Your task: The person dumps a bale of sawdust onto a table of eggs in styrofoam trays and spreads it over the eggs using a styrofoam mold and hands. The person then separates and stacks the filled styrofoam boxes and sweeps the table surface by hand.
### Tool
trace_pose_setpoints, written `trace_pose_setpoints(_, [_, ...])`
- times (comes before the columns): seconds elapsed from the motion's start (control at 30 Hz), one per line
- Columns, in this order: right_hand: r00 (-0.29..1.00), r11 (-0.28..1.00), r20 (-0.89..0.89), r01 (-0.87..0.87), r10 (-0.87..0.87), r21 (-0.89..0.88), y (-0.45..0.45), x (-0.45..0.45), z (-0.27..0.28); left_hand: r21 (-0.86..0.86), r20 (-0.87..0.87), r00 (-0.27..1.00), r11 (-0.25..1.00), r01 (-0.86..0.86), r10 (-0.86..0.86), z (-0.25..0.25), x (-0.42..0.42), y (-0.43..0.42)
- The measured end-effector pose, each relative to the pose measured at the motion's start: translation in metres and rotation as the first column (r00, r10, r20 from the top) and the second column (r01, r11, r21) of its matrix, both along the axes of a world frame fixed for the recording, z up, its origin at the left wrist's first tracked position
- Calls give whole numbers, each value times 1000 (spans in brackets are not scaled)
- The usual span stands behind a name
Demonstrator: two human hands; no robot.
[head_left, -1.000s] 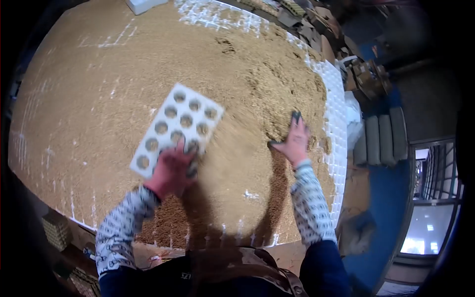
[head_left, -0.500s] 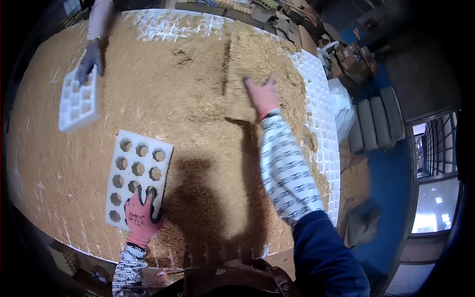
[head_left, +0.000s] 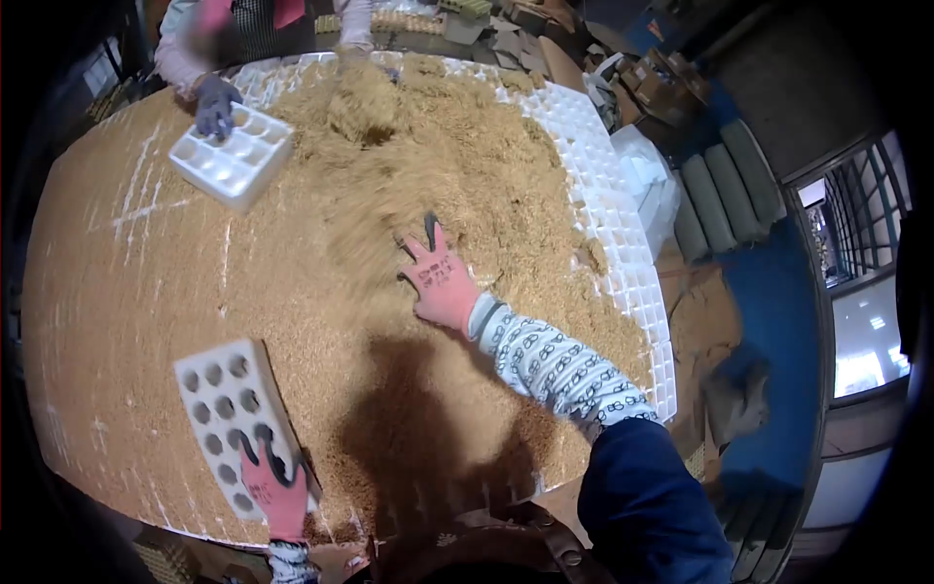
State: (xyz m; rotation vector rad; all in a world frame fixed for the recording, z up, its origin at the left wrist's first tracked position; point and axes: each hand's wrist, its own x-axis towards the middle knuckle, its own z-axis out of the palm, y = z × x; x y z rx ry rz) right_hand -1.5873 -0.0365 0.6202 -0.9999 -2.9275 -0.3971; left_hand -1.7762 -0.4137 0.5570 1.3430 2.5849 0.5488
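Observation:
My left hand (head_left: 275,494), in a pink glove with dark fingertips, grips a white tray (head_left: 206,413) with rows of round holes near the front left. Its fingertips press at the holes along the tray's right side, and the tray lies slightly turned on the golden-brown loose granular material (head_left: 126,321). My right hand (head_left: 443,282), gloved alike, is open over the middle of this layer. Its fingers are spread and point away from me, with nothing visible in them. Beyond them the loose material is blurred and heaped.
Across the table, a co-worker's grey-gloved hand (head_left: 216,105) holds another white tray (head_left: 233,151); their other hand is partly hidden behind a mound (head_left: 365,102). White cell trays (head_left: 632,253) show along the right edge. Grey rolls (head_left: 730,195) and cardboard boxes (head_left: 666,83) stand beyond.
My right hand has swept left and nearer, and the loose material has shifted. My left hand and its tray have moved nearer to me. The co-worker's tray has moved right and farther away.

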Motion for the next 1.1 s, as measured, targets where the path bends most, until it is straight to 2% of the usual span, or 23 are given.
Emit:
trace_pose_setpoints(0.07, [989, 984, 65, 141, -134, -109, 33, 39, -26, 91, 19, 999, 995, -29, 28, 13, -6, 18])
trace_pose_setpoints(0.1, [976, 968, 104, 205, -191, -147, 40, 50, -31, 114, 97, 995, 993, -10, -1, 40, 0, 38])
trace_pose_setpoints(0.13, [976, 968, 101, 206, -192, -142, 38, 51, -27, 119, 96, 995, 993, -9, -2, 40, 2, 44])
trace_pose_setpoints(0.17, [924, 918, -150, 309, -351, -250, 35, 52, -23, 77, 45, 998, 996, 43, -46, 36, 8, 48])
trace_pose_setpoints(0.2, [780, 843, -361, 374, -511, -386, 28, 55, -23, 21, 0, 995, 995, 98, -98, 34, 16, 49])
trace_pose_setpoints(0.23, [858, 932, -393, 231, -331, -280, 10, 49, -38, -42, 101, 984, 988, 151, -147, 33, 26, 56])
trace_pose_setpoints(0.27, [847, 927, -401, 246, -348, -283, -10, 49, -51, -56, 8, 974, 972, 227, -227, 29, 39, 63])
trace_pose_setpoints(0.3, [948, 946, -275, 66, -159, -319, -29, 52, -63, -34, -12, 964, 964, 264, -265, 25, 49, 68])
trace_pose_setpoints(0.33, [987, 919, -152, -110, 56, -379, -39, 60, -69, -16, -30, 954, 954, 299, -300, 24, 57, 71])
trace_pose_setpoints(0.37, [987, 919, -160, -92, 32, -384, -33, 75, -61, -7, 62, 956, 957, 289, -288, 29, 61, 73])
trace_pose_setpoints(0.43, [903, 778, -6, 366, -429, -510, -10, 128, -39, -14, 43, 974, 975, 224, -223, 26, 61, 62])
trace_pose_setpoints(0.5, [817, 838, -213, 484, -536, -252, 0, 206, -65, -36, 33, 994, 994, 104, -103, 23, 61, 52])
trace_pose_setpoints(0.57, [884, 919, -252, 366, -393, -150, -8, 284, -52, -57, 11, 998, 997, -56, 57, 6, 53, 51])
trace_pose_setpoints(0.63, [810, 879, -343, 420, -476, -226, -29, 362, -51, -63, -46, 990, 989, -136, 134, -4, 54, 66])
trace_pose_setpoints(0.7, [721, 792, -327, 567, -611, -228, -48, 456, -78, -120, -103, 982, 978, -173, 161, -8, 60, 112])
trace_pose_setpoints(0.73, [664, 686, -176, 689, -727, -234, -57, 494, -86, -162, -124, 977, 968, -193, 175, -11, 59, 139])
trace_pose_setpoints(0.77, [584, 604, -154, 760, -797, -241, -68, 534, -110, -107, -39, 992, 986, -125, 122, -19, 52, 164])
trace_pose_setpoints(0.8, [635, 672, -245, 732, -733, -113, -79, 590, -176, -38, 43, 997, 997, -64, 66, -26, 45, 191])
trace_pose_setpoints(0.87, [589, 603, -134, 770, -797, -206, -77, 573, -148, -22, 398, 913, 996, -84, 86, -28, 44, 256])
trace_pose_setpoints(0.93, [533, 539, -102, 799, -840, -266, -81, 575, -151, 93, 404, 914, 996, -8, -30, -44, 64, 315])
trace_pose_setpoints(1.0, [550, 553, -103, 780, -829, -292, -80, 577, -150, 41, 337, 941, 999, 11, -24, -93, 54, 357])
trace_pose_setpoints(1.07, [574, 574, -97, 761, -813, -303, -77, 580, -152, 173, 576, 817, 981, -88, -29, -52, 161, 375])
trace_pose_setpoints(1.1, [580, 582, -112, 750, -807, -314, -76, 580, -151, 180, 754, 650, 981, -73, -90, -93, 141, 388])
